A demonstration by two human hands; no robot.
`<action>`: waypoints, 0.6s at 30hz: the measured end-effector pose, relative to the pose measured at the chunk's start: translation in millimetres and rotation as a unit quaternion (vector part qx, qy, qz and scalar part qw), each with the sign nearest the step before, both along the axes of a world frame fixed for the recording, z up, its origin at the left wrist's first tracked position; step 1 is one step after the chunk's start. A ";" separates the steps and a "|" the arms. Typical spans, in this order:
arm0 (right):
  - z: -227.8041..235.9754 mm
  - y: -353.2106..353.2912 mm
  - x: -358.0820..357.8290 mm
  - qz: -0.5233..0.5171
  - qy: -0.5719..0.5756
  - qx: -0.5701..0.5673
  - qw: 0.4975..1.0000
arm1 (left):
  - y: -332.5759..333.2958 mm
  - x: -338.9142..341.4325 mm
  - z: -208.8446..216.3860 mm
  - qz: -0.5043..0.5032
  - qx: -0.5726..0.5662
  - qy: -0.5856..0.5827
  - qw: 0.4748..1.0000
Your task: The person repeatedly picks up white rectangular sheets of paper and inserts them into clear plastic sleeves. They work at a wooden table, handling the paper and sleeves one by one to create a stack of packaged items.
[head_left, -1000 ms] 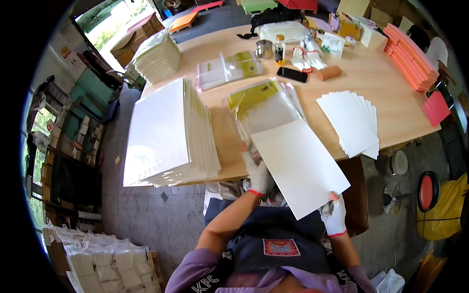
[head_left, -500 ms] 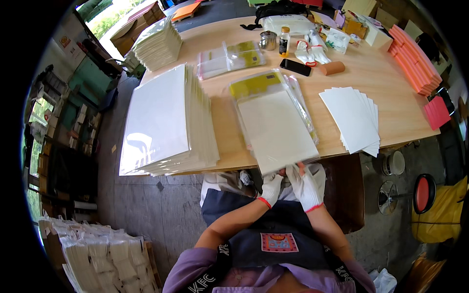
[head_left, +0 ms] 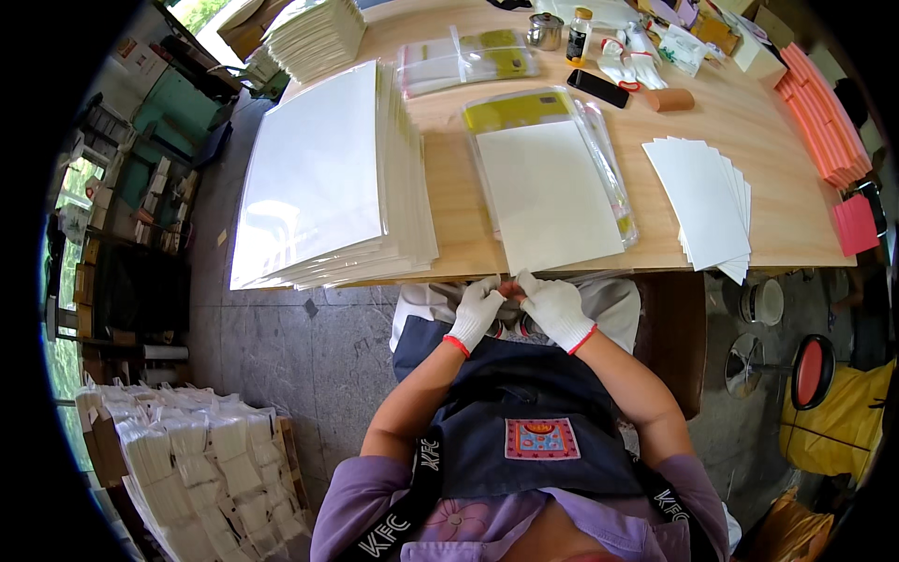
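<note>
In front of me a white card sheet (head_left: 550, 199) lies on a stack of clear plastic sleeves (head_left: 524, 109) with an olive-yellow band, its lower edge at the table's front edge. My left hand (head_left: 476, 313) and my right hand (head_left: 559, 311) wear white knit gloves with red cuffs; some fingertips are bare. Both are closed, fingertips together just below the sheet's lower left corner. What they pinch, if anything, is too small to make out. Left of them rises a tall stack of sleeved white sheets (head_left: 314, 178). A fanned pile of white cards (head_left: 698, 201) lies to the right.
Farther back are a tied bundle of sleeves (head_left: 459, 64), a metal pot (head_left: 544, 32), a bottle (head_left: 579, 37), a phone (head_left: 598, 89), a brown cylinder (head_left: 670, 100) and spare gloves (head_left: 632, 67). Salmon-coloured stacked pieces (head_left: 824, 117) line the right side. A stool (head_left: 813, 373) stands at right.
The view has shifted, so the table appears higher. My hands have moved left along the sheet's lower edge to its corner, and my fingertips have come together.
</note>
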State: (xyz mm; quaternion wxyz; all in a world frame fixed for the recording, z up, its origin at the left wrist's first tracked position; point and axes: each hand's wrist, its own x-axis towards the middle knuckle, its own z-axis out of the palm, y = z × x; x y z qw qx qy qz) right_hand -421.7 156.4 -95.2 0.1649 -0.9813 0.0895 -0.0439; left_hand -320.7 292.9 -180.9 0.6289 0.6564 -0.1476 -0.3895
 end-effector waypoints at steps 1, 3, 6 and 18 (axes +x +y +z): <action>-0.1 0.0 3.3 0.012 0.009 -0.015 1.000 | -0.2 2.8 -7.8 -0.016 0.008 -0.028 0.999; -1.2 -1.8 3.3 0.028 0.032 -0.043 0.998 | -8.1 1.9 26.8 -0.011 0.059 0.062 0.996; 28.6 -12.9 -17.7 -0.055 -0.010 0.334 0.941 | -2.2 -2.4 42.2 0.016 0.050 0.104 0.993; -97.7 -167.0 -258.1 -0.272 0.370 0.087 0.884 | 25.7 12.9 33.6 0.006 0.070 -0.623 0.779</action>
